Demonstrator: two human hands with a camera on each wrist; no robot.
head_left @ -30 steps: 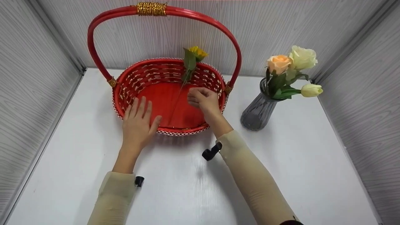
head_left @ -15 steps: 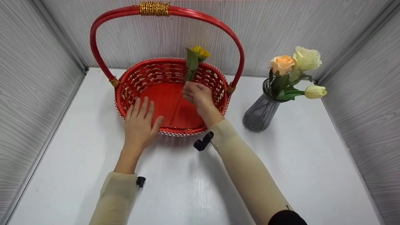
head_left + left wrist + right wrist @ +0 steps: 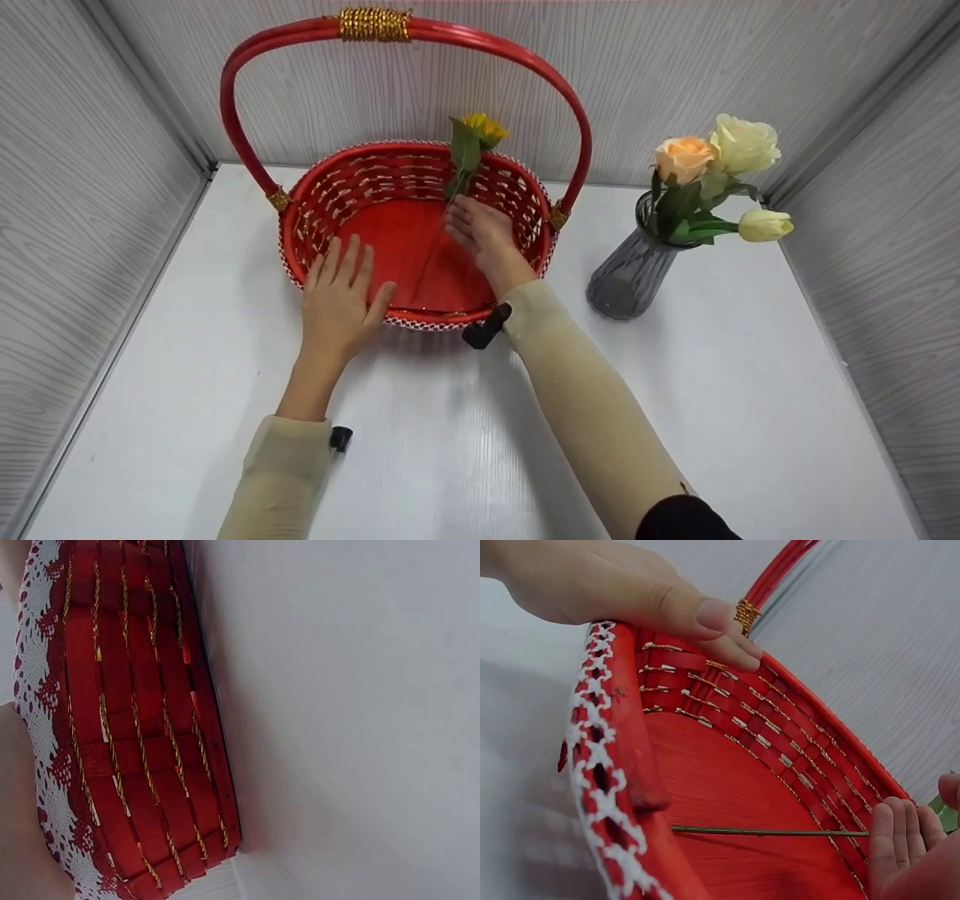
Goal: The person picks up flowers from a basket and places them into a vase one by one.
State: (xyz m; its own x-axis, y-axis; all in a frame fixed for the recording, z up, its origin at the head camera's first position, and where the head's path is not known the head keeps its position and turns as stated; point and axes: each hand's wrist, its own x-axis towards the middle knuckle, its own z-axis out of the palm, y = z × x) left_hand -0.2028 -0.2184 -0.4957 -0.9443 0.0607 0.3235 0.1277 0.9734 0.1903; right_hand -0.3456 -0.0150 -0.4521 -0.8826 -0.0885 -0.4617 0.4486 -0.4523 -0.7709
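A yellow flower (image 3: 484,129) with green leaves leans on the far rim of a red woven basket (image 3: 360,154). Its thin stem (image 3: 772,832) slants down across the basket's floor. My right hand (image 3: 486,232) is inside the basket, with its fingertips at the upper stem below the leaves. In the right wrist view, those fingers (image 3: 901,832) look fairly straight and hide part of the stem, with the thumb apart from them. My left hand (image 3: 337,300) rests on the basket's near left rim, fingers spread and reaching inward.
A tall red handle (image 3: 495,45) with gold wrapping arches over the basket. To the right stands a grey glass vase (image 3: 630,277) holding a peach rose (image 3: 684,159), a cream rose (image 3: 746,142) and a pale tulip (image 3: 765,225). Grainy panels (image 3: 885,225) enclose the white table (image 3: 420,450).
My right hand has moved left and farther in, to the stem, and its curled fingers have loosened. The left hand stays on the rim, and the flower keeps its place in the basket.
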